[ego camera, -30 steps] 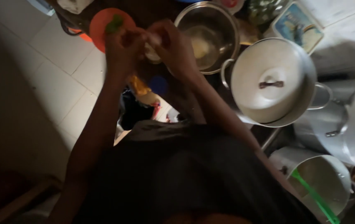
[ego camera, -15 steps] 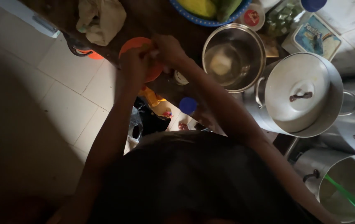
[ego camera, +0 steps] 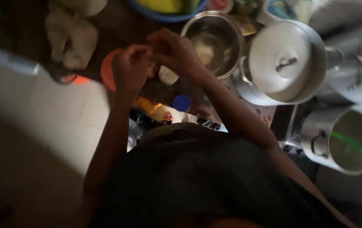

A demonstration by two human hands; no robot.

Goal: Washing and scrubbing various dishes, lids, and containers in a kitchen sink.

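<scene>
Since a moment ago both hands have shifted leftward from the open round steel bowl [ego camera: 214, 42]: left hand [ego camera: 131, 69] and right hand [ego camera: 173, 51] pinch together around something small and pale, blurred, above the orange round plastic lid [ego camera: 107, 74].

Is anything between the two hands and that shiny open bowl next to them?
Nothing visible. The left hand and right hand meet around a small pale thing too blurred to name, just beside the steel bowl, with no object between.
</scene>
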